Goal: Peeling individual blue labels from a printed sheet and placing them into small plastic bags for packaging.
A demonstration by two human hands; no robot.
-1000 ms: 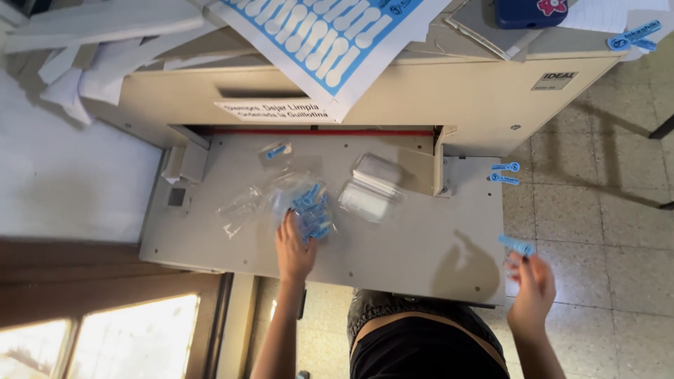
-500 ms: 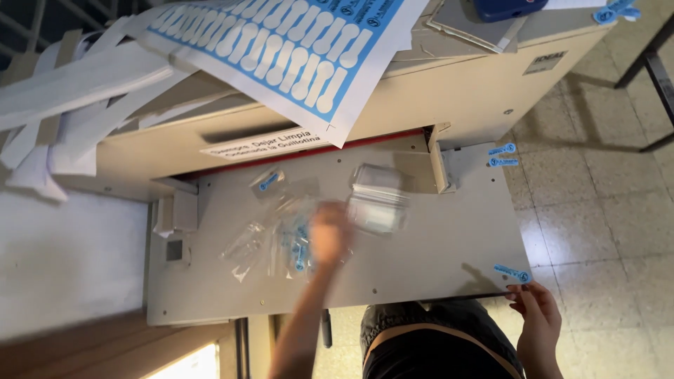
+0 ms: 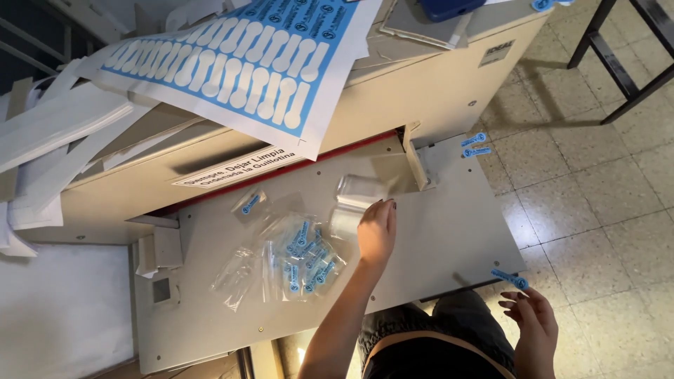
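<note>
My left hand [image 3: 377,235] lies on the grey work table [image 3: 449,231] with its fingertips touching a stack of empty clear plastic bags [image 3: 353,198]. Just left of that hand sits a pile of clear bags filled with blue paddle-shaped tags [image 3: 303,257]. One bag holding a single blue tag [image 3: 249,203] lies farther back. My right hand [image 3: 531,324] is off the table's near right corner and pinches a blue tag [image 3: 510,278] at its fingertips. Two more blue tags [image 3: 476,145] rest at the table's far right edge.
A beige cutting machine [image 3: 421,91] rises behind the table, with a red strip along its opening. A large blue sheet with white punched-out tag shapes [image 3: 239,63] drapes over it. White paper offcuts [image 3: 49,133] pile at the left. Tiled floor and a black metal frame [image 3: 618,63] lie to the right.
My left hand has moved right from the pile of filled bags to the stack of empty bags. My right hand stays low at the right, still holding the blue tag.
</note>
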